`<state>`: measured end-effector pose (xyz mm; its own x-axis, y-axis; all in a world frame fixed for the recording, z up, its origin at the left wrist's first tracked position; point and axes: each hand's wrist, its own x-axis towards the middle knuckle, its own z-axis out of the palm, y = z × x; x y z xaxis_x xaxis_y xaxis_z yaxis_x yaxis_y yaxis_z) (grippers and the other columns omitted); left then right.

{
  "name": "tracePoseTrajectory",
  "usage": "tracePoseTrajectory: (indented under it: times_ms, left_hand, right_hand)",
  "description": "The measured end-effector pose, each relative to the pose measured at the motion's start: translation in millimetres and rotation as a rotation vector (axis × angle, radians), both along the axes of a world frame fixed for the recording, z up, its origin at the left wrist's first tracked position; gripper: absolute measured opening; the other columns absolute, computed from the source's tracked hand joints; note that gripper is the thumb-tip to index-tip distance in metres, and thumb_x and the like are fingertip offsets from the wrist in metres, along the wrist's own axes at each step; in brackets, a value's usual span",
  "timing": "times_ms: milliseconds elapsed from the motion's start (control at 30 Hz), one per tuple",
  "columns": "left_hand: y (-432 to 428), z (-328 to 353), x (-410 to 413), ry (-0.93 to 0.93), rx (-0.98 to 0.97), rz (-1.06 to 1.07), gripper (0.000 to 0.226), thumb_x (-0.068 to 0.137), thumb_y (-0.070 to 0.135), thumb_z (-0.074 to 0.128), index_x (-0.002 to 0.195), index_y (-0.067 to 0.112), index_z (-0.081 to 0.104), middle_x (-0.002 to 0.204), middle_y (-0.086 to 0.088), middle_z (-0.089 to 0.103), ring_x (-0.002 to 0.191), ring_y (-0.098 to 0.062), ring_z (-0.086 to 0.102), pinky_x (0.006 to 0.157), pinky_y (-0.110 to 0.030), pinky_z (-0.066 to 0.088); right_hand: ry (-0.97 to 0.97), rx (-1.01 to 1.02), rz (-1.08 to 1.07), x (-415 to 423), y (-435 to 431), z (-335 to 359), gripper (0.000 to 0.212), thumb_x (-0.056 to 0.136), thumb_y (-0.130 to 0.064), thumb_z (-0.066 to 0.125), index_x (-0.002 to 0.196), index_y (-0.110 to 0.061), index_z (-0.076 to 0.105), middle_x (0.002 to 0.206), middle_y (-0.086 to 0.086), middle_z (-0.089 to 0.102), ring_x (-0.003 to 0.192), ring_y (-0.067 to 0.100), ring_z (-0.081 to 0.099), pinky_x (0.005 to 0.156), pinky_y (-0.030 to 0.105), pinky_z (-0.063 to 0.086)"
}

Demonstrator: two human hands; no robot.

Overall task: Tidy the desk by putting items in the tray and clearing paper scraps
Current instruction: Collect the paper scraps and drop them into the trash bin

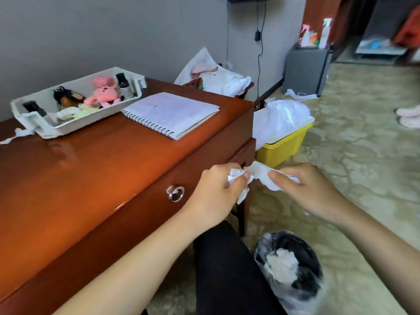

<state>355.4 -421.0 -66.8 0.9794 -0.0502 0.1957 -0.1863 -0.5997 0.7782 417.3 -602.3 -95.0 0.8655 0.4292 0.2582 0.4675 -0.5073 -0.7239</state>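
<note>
Clearing step: I'm seeing L hand (216,189) & R hand (309,189) both pinching paper scraps (261,175); next prob. needing a drop into bin (313,269).

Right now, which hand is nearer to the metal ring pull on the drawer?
Left. The left hand grips paper scraps just right of the ring pull; the right hand holds the scraps farther right, past the desk.

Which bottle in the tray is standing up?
The dark-capped bottle at the tray's right end, beside the pink plush toy; the other bottle lies tipped at the left end.
</note>
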Motion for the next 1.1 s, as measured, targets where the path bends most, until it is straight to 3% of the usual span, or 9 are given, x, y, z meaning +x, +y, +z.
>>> tracePoseTrajectory:
  times_ms: [167, 300, 433, 533, 733, 867, 967, 1033, 1100]
  left_hand:
    - [-42, -61, 38, 0.182, -0.068, -0.075, 0.045, 0.098, 0.023, 0.045, 0.054, 0.020, 0.052, 0.058, -0.013, 0.065, 0.068, -0.017, 0.064, 0.084, -0.029, 0.051]
    - [-69, -126, 65, 0.352, -0.148, -0.014, 0.044, 0.094, 0.033, 0.046, 0.053, 0.017, 0.053, 0.063, -0.023, 0.064, 0.065, -0.032, 0.062, 0.071, -0.039, 0.050]
    - [-94, -182, 82, 0.522, -0.133, 0.017, 0.050, 0.095, 0.035, 0.044, 0.059, 0.000, 0.047, 0.058, -0.011, 0.047, 0.054, -0.018, 0.041, 0.057, -0.029, 0.032]
    - [-112, -217, 94, 0.623, -0.101, 0.055, 0.047, 0.098, 0.029, 0.043, 0.055, 0.012, 0.039, 0.051, 0.001, 0.041, 0.044, -0.007, 0.037, 0.046, -0.020, 0.027]
    - [-132, -279, 110, 0.847, -0.129, 0.213, 0.032, 0.097, 0.025, 0.044, 0.085, 0.003, 0.064, 0.074, -0.008, 0.060, 0.078, -0.026, 0.055, 0.063, -0.026, 0.035]
    - [-143, -299, 120, 0.950, -0.116, 0.241, 0.027, 0.098, 0.023, 0.042, 0.083, 0.005, 0.054, 0.065, -0.001, 0.046, 0.063, -0.019, 0.048, 0.051, -0.028, 0.033]
    - [-145, -316, 127, 1.031, -0.078, 0.200, 0.028, 0.098, 0.018, 0.039, 0.111, 0.001, 0.058, 0.102, -0.014, 0.062, 0.099, -0.032, 0.058, 0.078, -0.033, 0.045]
    - [-145, -327, 129, 1.100, -0.044, 0.185, 0.038, 0.098, 0.016, 0.038, 0.133, 0.003, 0.047, 0.135, -0.017, 0.051, 0.123, -0.033, 0.049, 0.094, -0.034, 0.042]
    - [-143, -337, 131, 1.164, -0.041, 0.183, 0.041, 0.098, 0.015, 0.039, 0.138, 0.004, 0.042, 0.141, -0.017, 0.046, 0.127, -0.033, 0.046, 0.098, -0.035, 0.041]
  right_hand:
    - [0.145, 0.010, -0.073, 11, -45, -50, 0.049, 0.097, -0.029, 0.050, 0.054, -0.012, 0.033, 0.052, -0.007, 0.022, 0.049, 0.008, 0.022, 0.052, 0.028, 0.017]
    - [0.283, -0.055, -0.141, 22, -72, -100, 0.048, 0.097, -0.030, 0.047, 0.055, -0.012, 0.035, 0.055, 0.003, 0.028, 0.049, 0.014, 0.028, 0.055, 0.031, 0.023]
    - [0.462, -0.116, -0.200, 35, -89, -156, 0.047, 0.097, -0.026, 0.049, 0.056, -0.003, 0.042, 0.056, 0.006, 0.035, 0.054, 0.017, 0.035, 0.058, 0.031, 0.027]
    - [0.586, -0.163, -0.203, 41, -94, -193, 0.046, 0.096, -0.024, 0.049, 0.055, -0.012, 0.034, 0.058, 0.007, 0.030, 0.055, 0.018, 0.030, 0.053, 0.027, 0.023]
    - [0.837, -0.207, -0.257, 49, -99, -265, 0.050, 0.093, -0.021, 0.051, 0.050, -0.017, 0.026, 0.049, -0.001, 0.025, 0.045, 0.014, 0.024, 0.053, 0.031, 0.020]
    - [0.975, -0.244, -0.319, 50, -98, -300, 0.050, 0.092, -0.018, 0.051, 0.048, -0.016, 0.026, 0.048, 0.000, 0.027, 0.045, 0.013, 0.025, 0.053, 0.031, 0.019]
    - [1.068, -0.278, -0.367, 54, -97, -323, 0.048, 0.092, -0.018, 0.049, 0.048, -0.015, 0.030, 0.049, 0.002, 0.032, 0.048, 0.016, 0.030, 0.056, 0.031, 0.022]
    - [1.103, -0.269, -0.389, 55, -96, -333, 0.045, 0.090, -0.017, 0.050, 0.048, -0.015, 0.032, 0.050, 0.002, 0.034, 0.051, 0.018, 0.033, 0.059, 0.031, 0.025]
    - [1.120, -0.241, -0.398, 57, -95, -340, 0.042, 0.089, -0.015, 0.051, 0.051, -0.014, 0.034, 0.053, 0.003, 0.034, 0.054, 0.018, 0.034, 0.061, 0.031, 0.025]
